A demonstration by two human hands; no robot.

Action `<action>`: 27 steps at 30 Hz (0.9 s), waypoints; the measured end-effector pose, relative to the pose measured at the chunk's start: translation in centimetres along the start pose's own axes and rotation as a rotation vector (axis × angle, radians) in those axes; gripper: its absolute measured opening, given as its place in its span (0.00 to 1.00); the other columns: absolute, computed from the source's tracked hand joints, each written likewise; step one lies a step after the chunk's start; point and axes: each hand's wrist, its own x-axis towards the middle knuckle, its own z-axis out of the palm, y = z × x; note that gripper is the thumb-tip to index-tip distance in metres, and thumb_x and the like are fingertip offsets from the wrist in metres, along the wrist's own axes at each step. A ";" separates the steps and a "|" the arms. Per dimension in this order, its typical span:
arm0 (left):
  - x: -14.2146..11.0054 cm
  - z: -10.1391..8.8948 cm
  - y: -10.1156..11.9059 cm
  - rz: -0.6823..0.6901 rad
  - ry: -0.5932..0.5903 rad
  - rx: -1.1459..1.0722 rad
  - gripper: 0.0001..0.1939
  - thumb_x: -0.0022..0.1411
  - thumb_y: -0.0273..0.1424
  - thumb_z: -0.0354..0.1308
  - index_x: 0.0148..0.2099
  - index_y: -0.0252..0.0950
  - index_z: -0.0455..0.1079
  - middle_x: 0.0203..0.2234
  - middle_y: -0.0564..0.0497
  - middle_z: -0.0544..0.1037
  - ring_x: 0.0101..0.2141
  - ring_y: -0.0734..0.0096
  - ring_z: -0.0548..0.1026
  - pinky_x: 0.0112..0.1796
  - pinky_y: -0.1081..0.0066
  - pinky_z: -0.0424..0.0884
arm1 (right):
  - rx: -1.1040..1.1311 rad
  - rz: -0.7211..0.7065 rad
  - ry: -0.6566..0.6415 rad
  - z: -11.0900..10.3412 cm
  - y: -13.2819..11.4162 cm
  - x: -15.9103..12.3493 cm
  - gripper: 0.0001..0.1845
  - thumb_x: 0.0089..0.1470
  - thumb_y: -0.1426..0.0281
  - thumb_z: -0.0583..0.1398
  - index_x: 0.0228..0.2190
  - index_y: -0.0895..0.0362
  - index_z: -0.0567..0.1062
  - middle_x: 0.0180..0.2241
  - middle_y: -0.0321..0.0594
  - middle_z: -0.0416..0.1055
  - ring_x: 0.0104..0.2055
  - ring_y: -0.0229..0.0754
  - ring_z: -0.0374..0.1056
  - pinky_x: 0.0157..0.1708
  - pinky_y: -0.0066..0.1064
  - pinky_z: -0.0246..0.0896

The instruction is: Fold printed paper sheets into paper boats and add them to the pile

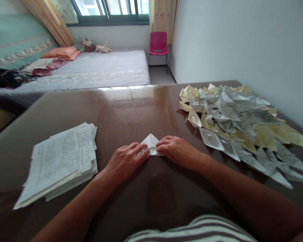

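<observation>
A small folded paper triangle (150, 141), covered in handwriting, lies flat on the glossy brown table (121, 107) right in front of me. My left hand (126, 160) rests on its left lower corner, fingers together and pressing down. My right hand (178, 150) presses the right lower corner the same way. The triangle's tip points away from me and shows between the two hands.
A stack of written sheets (60, 161) lies at the left. A large heap of folded paper boats (239, 124) covers the table's right side. Beyond the table are a bed (91, 70), a pink chair (158, 45) and a white wall at right.
</observation>
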 end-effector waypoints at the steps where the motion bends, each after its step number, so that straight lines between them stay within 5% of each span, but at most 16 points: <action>1: 0.0 0.0 0.0 -0.001 0.003 0.002 0.08 0.67 0.34 0.51 0.45 0.43 0.71 0.46 0.54 0.76 0.42 0.66 0.74 0.35 0.70 0.71 | -0.005 -0.004 0.001 0.0 0.0 0.0 0.13 0.63 0.69 0.53 0.37 0.53 0.79 0.44 0.38 0.76 0.46 0.39 0.68 0.46 0.30 0.60; 16: 0.5 1.4 1.5 -0.053 0.136 0.040 0.13 0.67 0.35 0.51 0.51 0.39 0.67 0.44 0.51 0.77 0.45 0.65 0.73 0.39 0.68 0.71 | -0.340 -0.098 0.062 0.6 -0.1 -0.3 0.10 0.62 0.73 0.52 0.37 0.59 0.73 0.37 0.43 0.75 0.41 0.42 0.67 0.46 0.39 0.50; 27: 0.9 1.7 2.0 -0.086 0.076 -0.015 0.15 0.68 0.35 0.49 0.53 0.38 0.67 0.42 0.49 0.76 0.45 0.64 0.71 0.40 0.67 0.71 | -0.272 -0.083 0.065 0.9 0.1 -0.3 0.15 0.64 0.69 0.52 0.50 0.56 0.70 0.49 0.44 0.72 0.48 0.46 0.62 0.44 0.39 0.53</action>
